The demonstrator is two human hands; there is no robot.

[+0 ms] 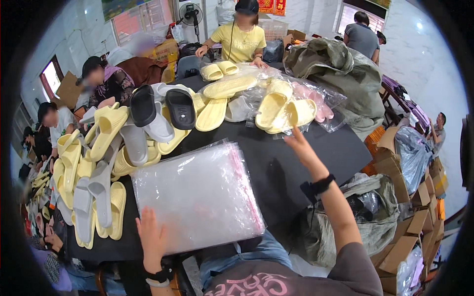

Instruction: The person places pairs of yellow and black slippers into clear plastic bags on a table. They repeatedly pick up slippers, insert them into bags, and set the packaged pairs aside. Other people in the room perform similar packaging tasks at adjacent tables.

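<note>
A thick stack of clear plastic bags (192, 192) with a pinkish strip along its right edge lies in front of me on the black table. Fingers stretched, my left hand (152, 234) lies at the stack's near left corner and holds nothing. My right hand (302, 148) reaches out over the table, fingers extended and apart, just short of a pair of yellow slippers (298, 113) in a clear bag. Pink slippers (321, 103) in clear plastic lie beyond it to the right. Loose yellow, grey and black slippers (180, 108) are heaped at the left.
Across the table (291, 175) a person in a yellow shirt (242, 42) stands by more slippers. Other people sit along the left. A large grey-green sack (340, 74) stands at the back right; another open sack (365, 212) and cardboard boxes (410, 237) are to my right.
</note>
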